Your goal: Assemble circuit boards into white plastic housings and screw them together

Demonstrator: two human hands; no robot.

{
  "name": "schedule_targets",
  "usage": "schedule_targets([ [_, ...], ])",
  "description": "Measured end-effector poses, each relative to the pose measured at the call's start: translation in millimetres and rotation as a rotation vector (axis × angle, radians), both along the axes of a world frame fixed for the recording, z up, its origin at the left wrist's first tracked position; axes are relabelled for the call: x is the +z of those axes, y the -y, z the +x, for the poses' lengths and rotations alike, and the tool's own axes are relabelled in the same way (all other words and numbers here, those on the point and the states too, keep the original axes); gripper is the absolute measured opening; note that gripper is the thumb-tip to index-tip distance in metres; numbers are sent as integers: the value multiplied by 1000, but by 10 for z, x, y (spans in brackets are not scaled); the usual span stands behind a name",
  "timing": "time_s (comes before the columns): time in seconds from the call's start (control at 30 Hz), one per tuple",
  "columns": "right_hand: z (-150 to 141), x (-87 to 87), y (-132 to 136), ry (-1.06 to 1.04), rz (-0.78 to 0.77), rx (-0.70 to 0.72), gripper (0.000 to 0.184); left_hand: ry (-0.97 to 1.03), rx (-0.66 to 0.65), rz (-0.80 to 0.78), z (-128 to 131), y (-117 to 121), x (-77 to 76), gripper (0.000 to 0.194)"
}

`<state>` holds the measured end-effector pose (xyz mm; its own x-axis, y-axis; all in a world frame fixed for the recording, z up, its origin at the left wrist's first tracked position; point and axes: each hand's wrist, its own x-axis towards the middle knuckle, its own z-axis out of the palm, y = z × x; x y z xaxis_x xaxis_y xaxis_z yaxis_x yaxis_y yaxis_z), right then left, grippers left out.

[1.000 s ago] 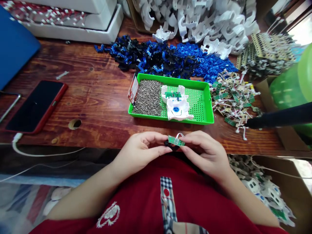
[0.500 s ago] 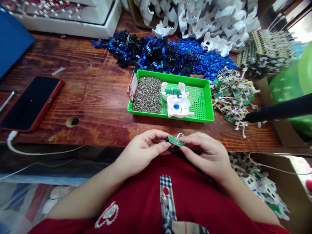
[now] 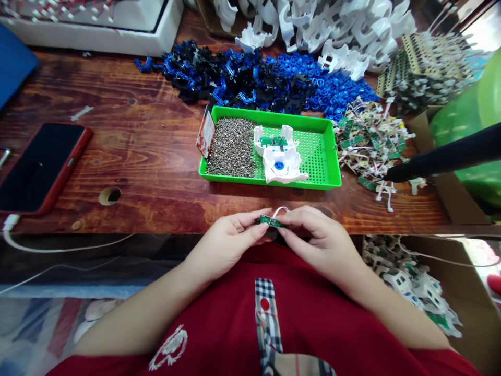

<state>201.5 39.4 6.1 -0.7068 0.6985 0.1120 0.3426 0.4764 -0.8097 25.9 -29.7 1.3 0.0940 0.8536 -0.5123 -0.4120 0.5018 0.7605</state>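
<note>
My left hand (image 3: pixel 227 241) and my right hand (image 3: pixel 319 241) meet at the table's near edge, both pinching a small green circuit board (image 3: pixel 269 221) with a white wire loop and a dark part under it. Beyond them a green tray (image 3: pixel 324 156) holds a heap of small metal screws (image 3: pixel 230 146) and two white plastic housings (image 3: pixel 278 156), one with a blue centre.
Blue and black plastic parts (image 3: pixel 254 83) and white housings (image 3: pixel 324 26) are piled at the back. Green boards with wires (image 3: pixel 368 141) lie at right, under a black tool handle (image 3: pixel 446 154). A red-cased phone (image 3: pixel 39 167) lies at left. A box of assembled parts (image 3: pixel 415 287) sits lower right.
My hands stay together on the board with only small finger shifts. The view has drifted slightly, so the table items sit a little lower-left in the picture.
</note>
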Motion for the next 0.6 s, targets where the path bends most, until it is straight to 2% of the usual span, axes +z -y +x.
schedule_targets([
  [0.33, -49, -30, 55, 67, 175, 0, 25, -125, 58, 30, 35, -12, 21, 35],
  [0.47, -64, -26, 48, 72, 120, 13, 22, -143, 97, 16, 45, -15, 16, 36],
  [0.6, -50, -36, 44, 28, 1, -30, 22, -84, 72, -22, 22, -14, 19, 39],
])
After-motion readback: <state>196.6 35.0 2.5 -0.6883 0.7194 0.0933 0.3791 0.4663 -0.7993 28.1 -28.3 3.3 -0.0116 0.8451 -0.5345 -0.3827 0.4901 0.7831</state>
